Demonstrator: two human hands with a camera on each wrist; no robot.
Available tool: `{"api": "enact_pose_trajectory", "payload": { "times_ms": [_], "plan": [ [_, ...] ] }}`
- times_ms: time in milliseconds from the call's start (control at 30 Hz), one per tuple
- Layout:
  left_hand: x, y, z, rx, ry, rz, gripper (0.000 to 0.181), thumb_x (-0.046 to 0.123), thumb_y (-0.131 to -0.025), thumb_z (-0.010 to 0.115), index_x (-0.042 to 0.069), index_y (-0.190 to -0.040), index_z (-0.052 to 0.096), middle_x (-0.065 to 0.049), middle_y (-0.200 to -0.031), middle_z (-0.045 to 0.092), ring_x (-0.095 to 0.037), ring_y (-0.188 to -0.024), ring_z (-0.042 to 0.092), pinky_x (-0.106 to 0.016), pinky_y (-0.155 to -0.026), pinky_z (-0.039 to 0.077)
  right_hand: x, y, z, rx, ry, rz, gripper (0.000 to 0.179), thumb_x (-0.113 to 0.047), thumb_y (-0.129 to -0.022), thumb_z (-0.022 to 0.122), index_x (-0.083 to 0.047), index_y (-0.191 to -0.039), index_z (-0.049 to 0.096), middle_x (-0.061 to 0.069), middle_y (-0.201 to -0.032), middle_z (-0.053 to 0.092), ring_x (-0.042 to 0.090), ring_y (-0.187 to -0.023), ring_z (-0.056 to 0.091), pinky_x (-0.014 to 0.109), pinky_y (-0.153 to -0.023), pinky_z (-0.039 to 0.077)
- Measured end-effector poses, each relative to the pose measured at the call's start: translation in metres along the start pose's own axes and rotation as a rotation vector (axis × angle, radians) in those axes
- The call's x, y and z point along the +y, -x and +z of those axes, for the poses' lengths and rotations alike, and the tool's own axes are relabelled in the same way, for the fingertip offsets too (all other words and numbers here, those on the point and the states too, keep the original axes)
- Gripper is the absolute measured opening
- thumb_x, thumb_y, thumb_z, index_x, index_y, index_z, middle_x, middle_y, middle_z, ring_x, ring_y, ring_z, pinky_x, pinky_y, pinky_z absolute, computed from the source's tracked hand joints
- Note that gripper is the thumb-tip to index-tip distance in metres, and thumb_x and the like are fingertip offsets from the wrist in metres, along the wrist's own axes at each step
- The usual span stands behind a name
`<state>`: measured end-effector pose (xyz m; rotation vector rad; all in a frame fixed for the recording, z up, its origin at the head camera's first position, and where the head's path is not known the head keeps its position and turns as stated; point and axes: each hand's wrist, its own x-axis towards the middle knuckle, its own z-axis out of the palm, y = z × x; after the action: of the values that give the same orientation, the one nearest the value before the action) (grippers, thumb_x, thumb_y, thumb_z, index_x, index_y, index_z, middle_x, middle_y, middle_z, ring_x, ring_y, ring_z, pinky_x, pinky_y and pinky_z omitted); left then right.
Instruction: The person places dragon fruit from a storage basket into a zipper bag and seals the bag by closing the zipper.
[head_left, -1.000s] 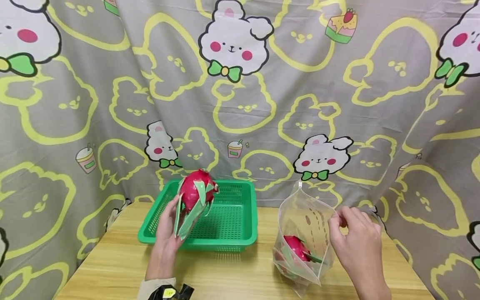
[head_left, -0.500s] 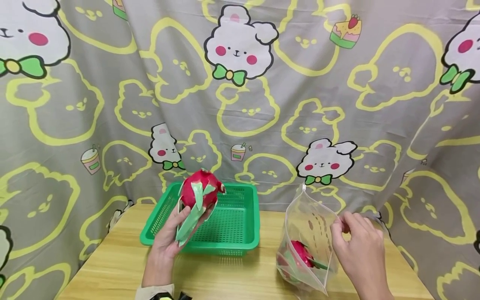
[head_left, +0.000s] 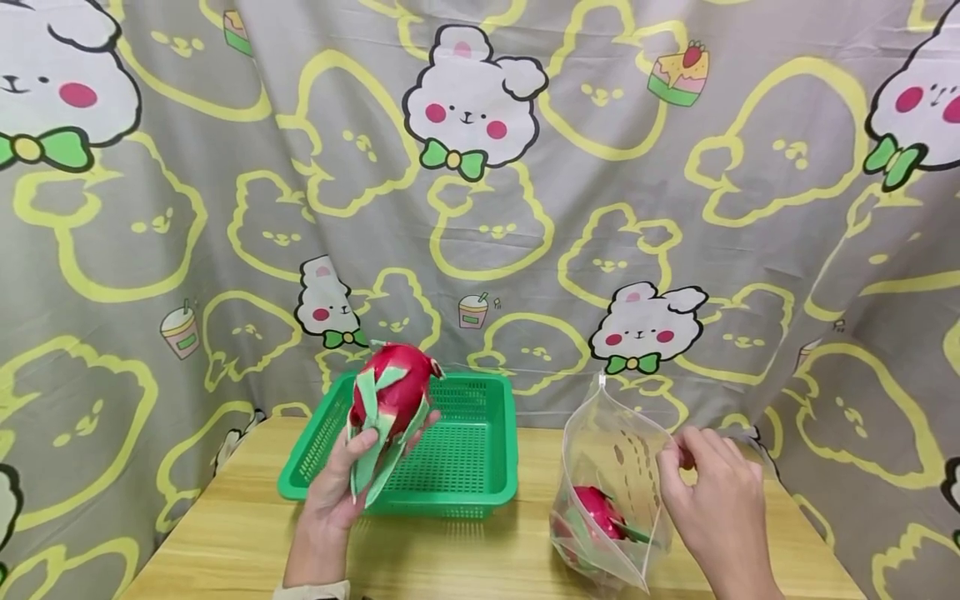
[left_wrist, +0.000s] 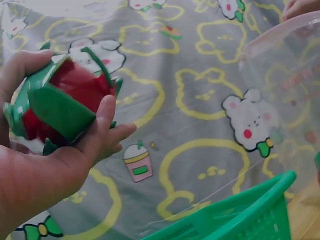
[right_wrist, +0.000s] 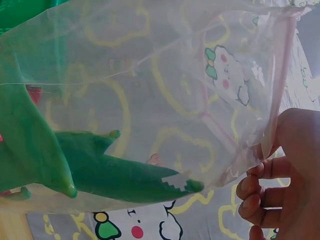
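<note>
My left hand (head_left: 336, 477) grips a red dragon fruit (head_left: 397, 385) with long green scales, thumb across its scales, raised over the near left part of the green basket (head_left: 512, 450). The left wrist view shows the fingers curled around the same dragon fruit (left_wrist: 75, 92). At the right, my right hand (head_left: 716, 492) pinches the rim of a clear zip bag (head_left: 630, 425), whose mouth gapes. Inside the bag lies another dragon fruit (head_left: 597, 510); its green scales (right_wrist: 125, 175) show through the plastic in the right wrist view.
The basket, with perforated walls, stands on a light wooden table (head_left: 457, 567) left of the bag. A grey curtain (head_left: 517, 275) printed with rabbits hangs behind the table and along both sides.
My left hand has turned the dragon fruit, so its scales face me differently and fingers show at its right side. The right hand keeps its pinch on the bag rim.
</note>
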<state>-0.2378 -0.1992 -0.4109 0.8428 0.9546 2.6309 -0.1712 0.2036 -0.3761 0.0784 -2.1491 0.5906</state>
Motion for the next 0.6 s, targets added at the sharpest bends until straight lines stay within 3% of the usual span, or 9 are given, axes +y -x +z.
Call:
{"api": "enact_pose_trajectory", "payload": {
  "times_ms": [67, 167, 267, 433, 600],
  "plan": [
    [0.0013, 0.0057, -0.0037, 0.052, -0.103, 0.016, 0.057, 0.005, -0.101, 0.052, 0.017, -0.154, 0.039, -0.008, -0.147, 0.054, -0.034, -0.131, 0.057, -0.041, -0.108, 0.046, -0.0004, -0.0005, 0.0003, -0.001, -0.001, -0.001, 0.025, -0.004, -0.087, 0.058, -0.018, -0.068, 0.05, 0.0, -0.067, 0.05, 0.02, -0.069, 0.044, 0.041, -0.065, 0.026],
    [0.0019, 0.0123, -0.0065, 0.131, -0.204, 0.029, 0.047, 0.006, -0.101, 0.055, 0.018, -0.145, 0.047, -0.003, -0.133, 0.064, -0.016, -0.119, 0.063, -0.035, -0.102, 0.051, -0.0006, -0.001, 0.0006, -0.002, -0.003, -0.005, 0.026, -0.004, -0.087, 0.059, -0.018, -0.068, 0.05, 0.0, -0.067, 0.05, 0.02, -0.069, 0.044, 0.042, -0.065, 0.026],
    [0.0026, 0.0111, -0.0056, 0.135, -0.185, 0.023, 0.045, 0.006, -0.101, 0.053, 0.018, -0.145, 0.046, -0.002, -0.132, 0.064, -0.015, -0.119, 0.063, -0.033, -0.103, 0.05, -0.0008, -0.001, 0.0003, -0.005, -0.004, -0.002, 0.027, -0.003, -0.087, 0.059, -0.018, -0.068, 0.049, -0.002, -0.067, 0.05, 0.02, -0.069, 0.044, 0.042, -0.066, 0.027],
    [0.0037, 0.0064, -0.0024, 0.081, -0.107, 0.001, 0.053, 0.003, -0.1, 0.05, 0.014, -0.152, 0.04, -0.005, -0.138, 0.061, -0.02, -0.12, 0.062, -0.036, -0.102, 0.05, -0.0012, -0.0008, 0.0, -0.012, -0.004, 0.014, 0.027, -0.004, -0.088, 0.059, -0.019, -0.067, 0.049, -0.003, -0.067, 0.049, 0.02, -0.069, 0.044, 0.042, -0.065, 0.027],
    [0.0029, 0.0063, -0.0013, 0.091, -0.075, 0.002, 0.061, 0.008, -0.099, 0.051, 0.018, -0.157, 0.035, -0.006, -0.144, 0.055, -0.021, -0.123, 0.059, -0.037, -0.102, 0.051, -0.0014, -0.001, 0.0004, -0.015, -0.003, 0.017, 0.027, -0.004, -0.088, 0.059, -0.018, -0.067, 0.05, -0.002, -0.067, 0.05, 0.021, -0.069, 0.045, 0.042, -0.065, 0.027]
  ]
}}
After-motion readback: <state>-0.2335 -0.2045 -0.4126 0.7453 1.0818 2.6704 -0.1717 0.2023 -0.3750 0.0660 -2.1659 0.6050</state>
